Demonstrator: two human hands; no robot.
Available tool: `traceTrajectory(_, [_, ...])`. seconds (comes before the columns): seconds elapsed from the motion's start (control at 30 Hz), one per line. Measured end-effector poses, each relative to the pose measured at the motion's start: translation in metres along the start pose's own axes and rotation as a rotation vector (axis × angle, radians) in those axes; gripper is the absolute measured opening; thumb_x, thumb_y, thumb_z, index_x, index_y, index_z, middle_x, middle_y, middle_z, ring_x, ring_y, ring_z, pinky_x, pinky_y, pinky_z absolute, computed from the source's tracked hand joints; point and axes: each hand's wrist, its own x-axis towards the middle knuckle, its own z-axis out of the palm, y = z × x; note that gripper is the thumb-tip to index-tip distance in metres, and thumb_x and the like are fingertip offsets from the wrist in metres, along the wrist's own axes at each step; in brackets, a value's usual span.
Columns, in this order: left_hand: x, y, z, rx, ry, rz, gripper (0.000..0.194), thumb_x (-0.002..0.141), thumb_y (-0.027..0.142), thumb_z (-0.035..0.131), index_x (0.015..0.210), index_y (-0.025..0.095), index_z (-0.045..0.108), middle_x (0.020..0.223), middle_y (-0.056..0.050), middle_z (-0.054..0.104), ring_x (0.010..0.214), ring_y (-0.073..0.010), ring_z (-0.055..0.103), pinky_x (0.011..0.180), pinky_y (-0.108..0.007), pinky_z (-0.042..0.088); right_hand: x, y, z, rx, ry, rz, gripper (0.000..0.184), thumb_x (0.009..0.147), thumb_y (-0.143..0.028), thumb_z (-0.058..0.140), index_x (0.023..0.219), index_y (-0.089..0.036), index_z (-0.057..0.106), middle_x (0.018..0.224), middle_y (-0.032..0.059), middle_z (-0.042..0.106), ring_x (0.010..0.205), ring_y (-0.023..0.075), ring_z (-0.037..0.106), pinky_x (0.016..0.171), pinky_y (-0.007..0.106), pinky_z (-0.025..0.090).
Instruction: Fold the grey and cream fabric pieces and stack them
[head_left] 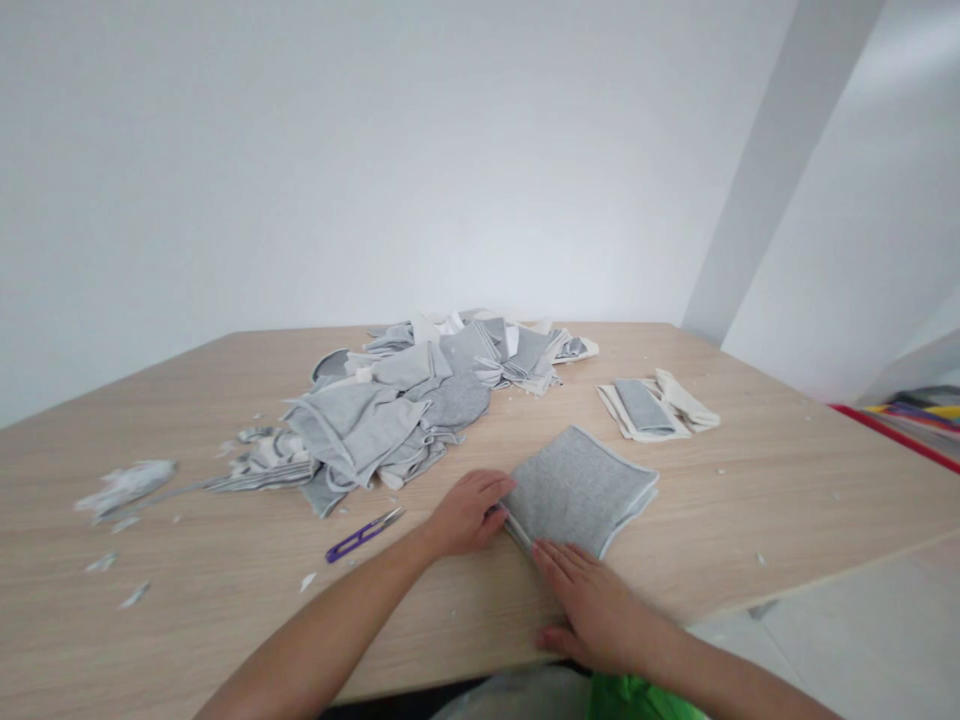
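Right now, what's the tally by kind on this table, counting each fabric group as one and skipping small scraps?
Purple snips: 1
Large fabric heap: 1
Small fabric group: 1
Gray fabric touched by left hand and right hand: 1
White clump: 1
Total: 5

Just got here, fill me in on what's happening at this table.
A person's left hand and right hand are on the near edges of a grey cloth square lying on the table. Beyond it sits a loose heap of grey and white fabric pieces, with purple snips nearer, to the left, and a small folded stack to the right.
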Motion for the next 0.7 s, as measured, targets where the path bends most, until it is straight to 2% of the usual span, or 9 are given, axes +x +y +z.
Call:
traceTrajectory(0.1, [-0.001, 0.008, -0.004, -0.019, -0.103, 0.063, 0.037, 0.083, 0.039, 0.051, 0.115, 0.022, 0.058, 0.118, -0.010, 0.059, 0.111, -0.0241, 0.051, 0.099, -0.041, 0.034, -0.001, 0.004, 0.008, -0.020, 0.070, 0.059, 0.077, 0.078, -0.041, 0.060, 0.143, -0.013, 0.030, 0.145, 0.0158, 0.033, 0.132, 0.0290, 0.032, 0.110, 0.045, 0.024])
traceTrajectory(0.27, [-0.004, 0.020, -0.009, 0.045, -0.162, 0.105, 0.026, 0.082, 0.038, 0.052, 0.101, 0.023, 0.062, 0.103, -0.008, 0.064, 0.099, -0.0221, 0.055, 0.092, -0.038, 0.036, 0.000, 0.012, 0.011, -0.092, 0.165, 0.089, 0.037, 0.087, -0.022, 0.043, 0.121, -0.017, 0.057, 0.134, 0.0115, 0.050, 0.122, 0.0260, 0.045, 0.103, 0.042, 0.036])
traceTrajectory(0.37, [-0.006, 0.028, -0.010, 0.086, -0.179, 0.125, 0.025, 0.080, 0.036, 0.053, 0.100, 0.023, 0.060, 0.104, -0.007, 0.063, 0.098, -0.0222, 0.055, 0.091, -0.038, 0.035, -0.005, 0.016, 0.006, -0.110, 0.186, 0.055, 0.033, 0.085, -0.014, 0.040, 0.110, -0.017, 0.063, 0.124, 0.0102, 0.058, 0.115, 0.0239, 0.052, 0.098, 0.040, 0.041])
traceTrajectory(0.53, [-0.005, 0.042, -0.016, 0.097, -0.223, 0.148, 0.037, 0.072, 0.035, 0.061, 0.106, 0.022, 0.056, 0.109, -0.007, 0.061, 0.100, -0.0241, 0.053, 0.094, -0.039, 0.031, -0.024, 0.026, 0.001, -0.021, 0.321, 0.037, 0.032, 0.087, -0.022, 0.040, 0.113, -0.019, 0.059, 0.115, 0.0101, 0.063, 0.105, 0.0221, 0.057, 0.092, 0.037, 0.046])
traceTrajectory(0.7, [-0.001, 0.051, -0.013, 0.167, -0.263, 0.175, 0.027, 0.072, 0.024, 0.057, 0.099, 0.021, 0.057, 0.100, -0.007, 0.062, 0.095, -0.0239, 0.053, 0.094, -0.040, 0.030, -0.039, 0.042, -0.002, 0.062, 0.486, 0.057, 0.029, 0.091, -0.027, 0.038, 0.112, -0.022, 0.057, 0.111, 0.0092, 0.064, 0.103, 0.0200, 0.060, 0.090, 0.034, 0.048])
